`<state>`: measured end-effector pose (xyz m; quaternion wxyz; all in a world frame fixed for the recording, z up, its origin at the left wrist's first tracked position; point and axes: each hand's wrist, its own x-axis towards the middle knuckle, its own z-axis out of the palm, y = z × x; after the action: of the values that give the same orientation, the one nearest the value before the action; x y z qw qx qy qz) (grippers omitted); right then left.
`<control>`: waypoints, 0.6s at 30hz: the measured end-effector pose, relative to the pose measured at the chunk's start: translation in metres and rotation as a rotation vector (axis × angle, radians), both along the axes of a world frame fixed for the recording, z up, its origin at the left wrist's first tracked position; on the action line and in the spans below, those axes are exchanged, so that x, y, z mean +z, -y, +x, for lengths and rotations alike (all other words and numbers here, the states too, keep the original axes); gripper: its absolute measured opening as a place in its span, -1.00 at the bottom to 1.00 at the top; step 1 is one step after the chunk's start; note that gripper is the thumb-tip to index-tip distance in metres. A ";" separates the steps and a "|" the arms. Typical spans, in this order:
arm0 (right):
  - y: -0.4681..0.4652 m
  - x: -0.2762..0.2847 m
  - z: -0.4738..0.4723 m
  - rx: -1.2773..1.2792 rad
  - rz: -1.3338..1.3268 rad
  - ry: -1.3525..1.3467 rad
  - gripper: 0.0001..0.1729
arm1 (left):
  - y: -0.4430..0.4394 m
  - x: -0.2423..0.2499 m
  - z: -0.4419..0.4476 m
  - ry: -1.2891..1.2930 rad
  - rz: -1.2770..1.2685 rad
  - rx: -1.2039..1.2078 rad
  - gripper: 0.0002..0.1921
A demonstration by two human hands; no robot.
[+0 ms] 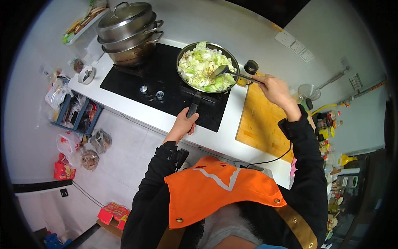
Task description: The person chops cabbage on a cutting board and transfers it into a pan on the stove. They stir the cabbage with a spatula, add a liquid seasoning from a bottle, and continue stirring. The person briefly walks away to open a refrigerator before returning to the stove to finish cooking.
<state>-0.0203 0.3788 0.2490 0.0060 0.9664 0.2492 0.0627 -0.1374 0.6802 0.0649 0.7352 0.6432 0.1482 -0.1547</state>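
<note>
A frying pan full of chopped cabbage sits over the right burner of a black gas hob. My left hand grips the pan's dark handle near its end. In my right hand is the shaft of a dark cooking ladle or turner. Its head rests among the cabbage at the pan's right side, and the leaves hide part of it. Heaped pieces reach the rim, with some brownish bits among them.
Left of the pan stands a stacked steel steamer pot. Two control knobs are at the hob's front. A wooden cutting board lies to the right, beside a black-lidded jar. A small white bowl sits at the counter's left end.
</note>
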 end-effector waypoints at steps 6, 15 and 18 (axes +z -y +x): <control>0.007 0.025 -0.007 -0.091 0.023 0.043 -0.66 | 0.000 0.002 0.000 0.000 0.009 0.000 -0.77; 0.014 -0.004 0.017 -0.020 -0.018 0.066 -0.63 | 0.000 0.005 -0.001 -0.006 0.017 0.005 -0.79; 0.044 -0.002 0.017 -0.141 0.041 0.050 -0.62 | 0.001 0.007 -0.001 -0.011 0.026 0.005 -0.78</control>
<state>-0.0030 0.3352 0.2474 -0.0033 0.9796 0.1789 0.0913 -0.1381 0.6797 0.0723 0.7264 0.6513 0.1559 -0.1545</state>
